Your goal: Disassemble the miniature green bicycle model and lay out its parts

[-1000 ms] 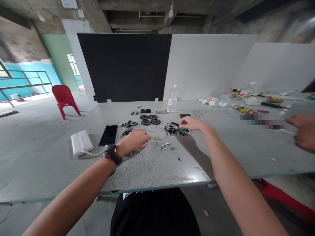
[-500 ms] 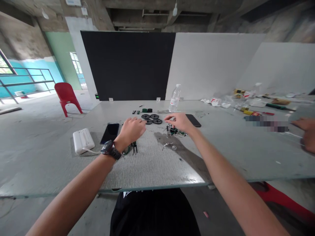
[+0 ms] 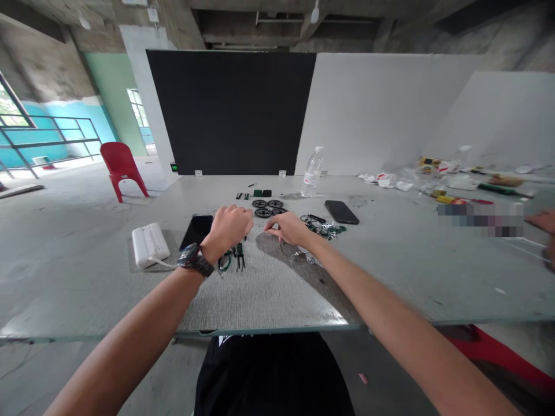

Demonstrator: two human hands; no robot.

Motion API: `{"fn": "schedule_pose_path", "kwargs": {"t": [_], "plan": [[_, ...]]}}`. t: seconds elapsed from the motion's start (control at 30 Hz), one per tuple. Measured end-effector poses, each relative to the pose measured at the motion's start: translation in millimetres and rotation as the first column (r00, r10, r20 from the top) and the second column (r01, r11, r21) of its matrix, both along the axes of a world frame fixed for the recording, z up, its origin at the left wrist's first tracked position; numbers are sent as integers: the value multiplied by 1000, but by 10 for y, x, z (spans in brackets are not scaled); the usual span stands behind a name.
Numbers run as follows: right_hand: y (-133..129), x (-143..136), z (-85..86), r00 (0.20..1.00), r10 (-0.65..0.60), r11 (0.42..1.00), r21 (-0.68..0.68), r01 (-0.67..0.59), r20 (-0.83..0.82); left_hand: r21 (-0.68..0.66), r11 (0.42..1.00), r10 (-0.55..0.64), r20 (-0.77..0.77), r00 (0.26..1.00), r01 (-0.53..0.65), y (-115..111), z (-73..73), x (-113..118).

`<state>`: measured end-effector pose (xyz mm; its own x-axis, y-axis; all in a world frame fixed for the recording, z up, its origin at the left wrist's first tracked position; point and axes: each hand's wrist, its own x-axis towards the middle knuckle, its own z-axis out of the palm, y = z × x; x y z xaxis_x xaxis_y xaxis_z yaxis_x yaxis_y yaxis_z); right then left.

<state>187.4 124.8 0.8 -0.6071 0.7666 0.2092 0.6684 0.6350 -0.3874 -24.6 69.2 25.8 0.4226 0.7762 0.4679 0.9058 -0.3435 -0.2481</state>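
Note:
My left hand (image 3: 230,225), a black watch (image 3: 195,260) on its wrist, is curled above small dark green and black parts (image 3: 240,257). Whatever its fingers hold, if anything, is hidden. My right hand (image 3: 289,227) has thumb and fingertips drawn together in a pinch, just in front of the black spoked wheels (image 3: 262,213). Anything between those fingertips is too small to make out. Beside the right wrist lies a pile of green, black and silvery parts (image 3: 329,230). Small clear and metal bits (image 3: 310,259) sit under the right forearm.
A phone (image 3: 196,231) and a white corded box (image 3: 150,245) lie left. Farther back stand green and black blocks (image 3: 262,193) and a water bottle (image 3: 312,172); another phone (image 3: 341,212) is right. Tools, wrappers and another person's hand (image 3: 544,222) are far right.
My right hand has moved left and slightly down, away from the pile of parts and closer to my left hand. The left hand's fingers look more curled. The view has shifted slightly.

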Motion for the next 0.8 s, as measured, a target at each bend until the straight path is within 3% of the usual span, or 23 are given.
{"fn": "schedule_pose_path", "kwargs": {"t": [0.2,0.43,0.63,0.8], "plan": [[9,49,3,995,3,1000,-15,-5,-99,-10,1000,0,-1,1000,0,32,-31,-3],[-37,140,58,976,-11,992,-128,-18,-220,-26,999,-25,0,1000,25,23,-44,8],[-65,185,105,994,-18,989,-148,2,-108,-34,999,-34,6,999,34,32,-66,11],[32,212,61,992,-116,992,-63,112,-57,-38,998,-54,-2,999,54,14,-75,32]]}}
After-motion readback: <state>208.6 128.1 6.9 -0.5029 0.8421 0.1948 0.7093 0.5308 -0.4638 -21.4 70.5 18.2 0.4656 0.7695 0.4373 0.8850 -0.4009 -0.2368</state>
